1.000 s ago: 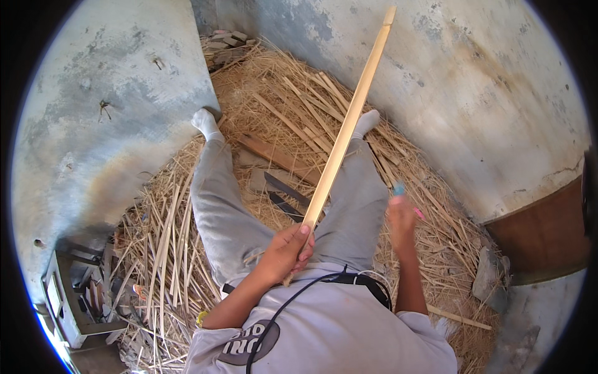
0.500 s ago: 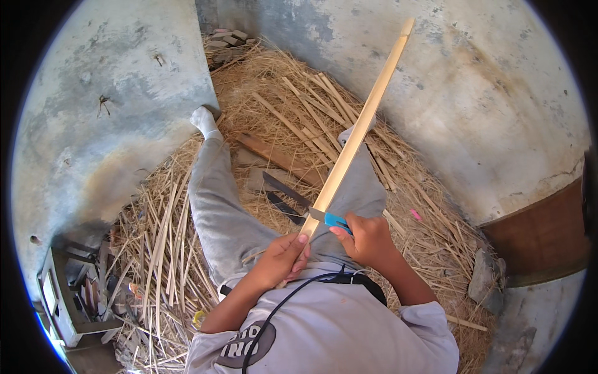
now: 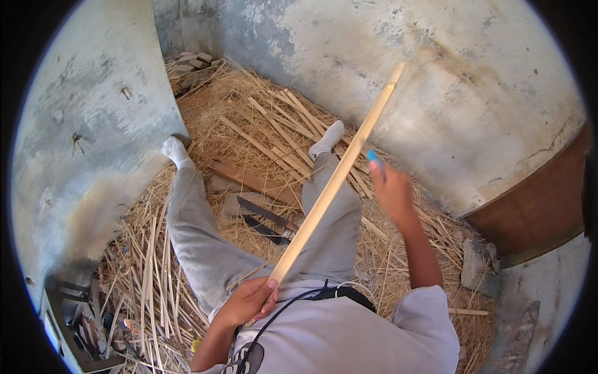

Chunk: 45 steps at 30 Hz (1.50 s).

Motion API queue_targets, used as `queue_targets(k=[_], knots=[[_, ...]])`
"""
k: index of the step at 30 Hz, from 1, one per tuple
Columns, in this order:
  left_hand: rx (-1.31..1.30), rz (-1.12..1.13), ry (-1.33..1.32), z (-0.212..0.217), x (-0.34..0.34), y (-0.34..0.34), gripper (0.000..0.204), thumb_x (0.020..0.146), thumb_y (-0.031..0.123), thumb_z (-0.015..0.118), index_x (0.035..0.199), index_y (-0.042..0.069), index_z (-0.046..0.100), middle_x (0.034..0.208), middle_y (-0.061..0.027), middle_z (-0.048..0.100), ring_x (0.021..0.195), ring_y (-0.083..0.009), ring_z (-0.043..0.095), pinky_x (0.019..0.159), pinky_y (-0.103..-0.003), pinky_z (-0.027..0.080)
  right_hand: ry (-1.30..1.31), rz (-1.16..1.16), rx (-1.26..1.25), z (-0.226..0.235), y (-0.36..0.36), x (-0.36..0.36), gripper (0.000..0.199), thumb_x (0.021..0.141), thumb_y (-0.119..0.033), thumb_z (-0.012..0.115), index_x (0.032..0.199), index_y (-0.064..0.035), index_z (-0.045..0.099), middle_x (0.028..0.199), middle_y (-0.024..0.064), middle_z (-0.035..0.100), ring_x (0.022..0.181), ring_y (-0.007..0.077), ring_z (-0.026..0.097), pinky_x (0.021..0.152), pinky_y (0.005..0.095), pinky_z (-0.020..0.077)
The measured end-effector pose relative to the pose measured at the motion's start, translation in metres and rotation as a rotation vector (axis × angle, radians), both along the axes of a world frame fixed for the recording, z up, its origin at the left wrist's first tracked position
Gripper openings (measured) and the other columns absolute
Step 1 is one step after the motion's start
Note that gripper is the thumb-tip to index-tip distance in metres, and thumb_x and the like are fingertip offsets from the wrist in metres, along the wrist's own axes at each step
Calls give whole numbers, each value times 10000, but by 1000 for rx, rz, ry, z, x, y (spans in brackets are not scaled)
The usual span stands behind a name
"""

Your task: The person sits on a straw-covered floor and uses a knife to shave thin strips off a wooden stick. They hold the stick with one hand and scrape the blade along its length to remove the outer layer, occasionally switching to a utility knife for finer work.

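The near end of a long pale wooden stick [image 3: 333, 181] is gripped by the left hand [image 3: 249, 300], whose fingers are closed around it just above the lap. From there the stick is slanted up and to the right, across the right knee, and its far end is seen before the grey wall [image 3: 473, 81]. The right hand [image 3: 389, 187] is raised just to the right of the stick, apart from it, with a small blue tool [image 3: 374, 157] held in its closed fingers. Between the legs, on the straw-covered floor [image 3: 249, 124], dark blades [image 3: 265, 221] and a flat board [image 3: 249, 177] are laid.
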<state>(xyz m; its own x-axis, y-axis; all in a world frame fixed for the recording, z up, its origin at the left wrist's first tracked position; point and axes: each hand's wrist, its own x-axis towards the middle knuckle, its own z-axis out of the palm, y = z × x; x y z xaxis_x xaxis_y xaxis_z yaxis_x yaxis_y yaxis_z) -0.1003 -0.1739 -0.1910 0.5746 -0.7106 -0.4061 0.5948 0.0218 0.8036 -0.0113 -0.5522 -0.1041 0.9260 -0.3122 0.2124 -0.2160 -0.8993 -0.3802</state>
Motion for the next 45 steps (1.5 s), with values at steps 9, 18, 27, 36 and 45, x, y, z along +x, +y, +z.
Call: queue_targets(k=[9,18,27,36,45], knots=[[307,145,-579,4,-7,-15,385,1094,295,454,829,46,580,567,13,525,468,-74,465,470,-253,395,-105,528,-283,-33,52,-41,456,982,-474,588,905,-29,647,532,120,571,438,315,579,424,410,424],[427,-21,-732,22,-16,-4,325,1058,261,514,866,21,617,643,-143,619,569,-331,640,588,-396,515,-104,-341,-208,9,-86,42,682,1042,-579,345,918,-9,698,821,261,689,809,414,683,722,513,517],[494,144,-809,19,7,-6,371,1058,263,523,798,16,617,569,-111,553,497,-211,536,542,-358,464,24,286,-226,-28,58,-47,541,1018,-517,488,852,-30,657,557,166,587,512,376,616,512,471,497],[561,57,-885,18,-16,-4,331,1041,223,547,813,-6,616,647,-153,643,548,-315,638,558,-391,498,-64,-13,-250,-3,-18,-11,633,1028,-554,430,879,13,670,569,193,608,522,387,628,514,477,506],[516,189,-879,29,-13,-10,312,1045,206,541,832,-12,609,633,-144,627,530,-285,628,537,-372,485,-172,570,-367,-8,37,-37,495,954,-515,621,721,-81,579,468,79,512,369,247,536,379,359,425]])
